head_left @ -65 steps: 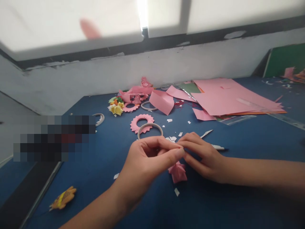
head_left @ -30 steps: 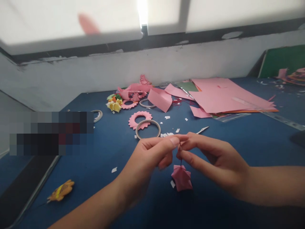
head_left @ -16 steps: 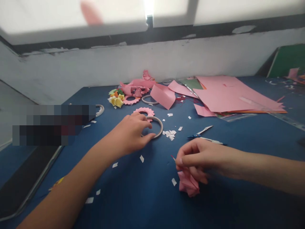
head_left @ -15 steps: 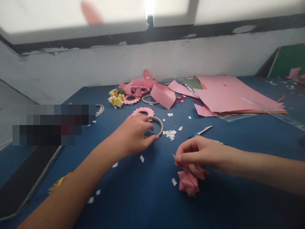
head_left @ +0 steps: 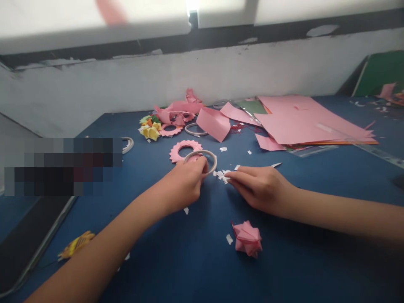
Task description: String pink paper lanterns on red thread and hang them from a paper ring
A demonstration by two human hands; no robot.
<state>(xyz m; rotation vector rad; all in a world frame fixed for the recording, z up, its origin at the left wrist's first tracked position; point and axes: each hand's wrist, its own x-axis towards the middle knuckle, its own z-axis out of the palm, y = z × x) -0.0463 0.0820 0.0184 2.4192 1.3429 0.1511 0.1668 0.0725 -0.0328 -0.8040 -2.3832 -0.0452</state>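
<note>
A thin roll of tape (head_left: 213, 165) stands tilted in my left hand (head_left: 186, 179), whose fingers are closed on its near side. Behind it a pink folded-paper ring (head_left: 175, 152) lies flat. My right hand (head_left: 259, 185) reaches in from the right, fingertips pinched together at a small heap of white paper scraps (head_left: 221, 175); whether a scrap is between them is hidden. Closer to me, a spiky pink folded-paper ornament (head_left: 248, 239) with a red thread rests on the blue table (head_left: 189, 256). The blade tip of a cutting tool (head_left: 277, 165) shows behind my right hand.
Toward the wall lie pink paper sheets (head_left: 309, 120), a curled pink piece (head_left: 214, 124), yellow folded paper (head_left: 150, 131) and another tape roll (head_left: 191, 129). A yellow ornament (head_left: 75, 245) sits by my left forearm. Further tape (head_left: 128, 145) lies at the left edge.
My right hand has let go of the pink ornament's thread and moved up to the scraps. My left hand has closed on the tape roll, and the roll is tipped up slightly.
</note>
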